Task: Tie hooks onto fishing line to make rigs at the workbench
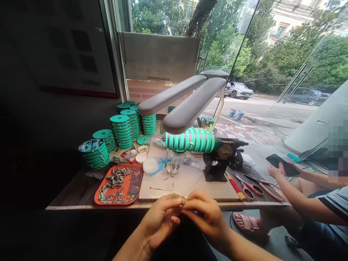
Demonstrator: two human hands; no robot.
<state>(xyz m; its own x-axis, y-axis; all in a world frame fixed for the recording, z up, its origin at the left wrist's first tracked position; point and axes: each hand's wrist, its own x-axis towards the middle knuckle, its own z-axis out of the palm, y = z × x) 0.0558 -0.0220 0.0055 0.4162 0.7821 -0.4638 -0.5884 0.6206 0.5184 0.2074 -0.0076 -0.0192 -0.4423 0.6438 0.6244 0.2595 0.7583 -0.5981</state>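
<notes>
Right now, watching remotely, I see the left hand (160, 219) and the right hand (208, 210) meeting just beyond the table edge, thumbs and forefingers pinched together on the near end of a fine line (198, 182); any small part under the fingertips is too hidden for me to name. That line slants up over a pale board (154, 185) toward the dark metal machine (224, 150). I judge it almost weightless, springy and slippery, best held close to its end between the finger pads, and easily kinked by a hard pull. Beyond the hands, the orange tray (116, 203) has a smooth, rounded rim and holds dull grey weights (118, 177), stubby and barrel-like; they look dense and hard, easiest to lift by their sides. The round green spools (190, 140) ranked along the machine look soft and foamy, as do the stacked spools (121, 132) behind the tray. To the right lie slim steel scissors (243, 182), with a smooth grey lamp (194, 105) arching its two padded-looking arms overhead.
</notes>
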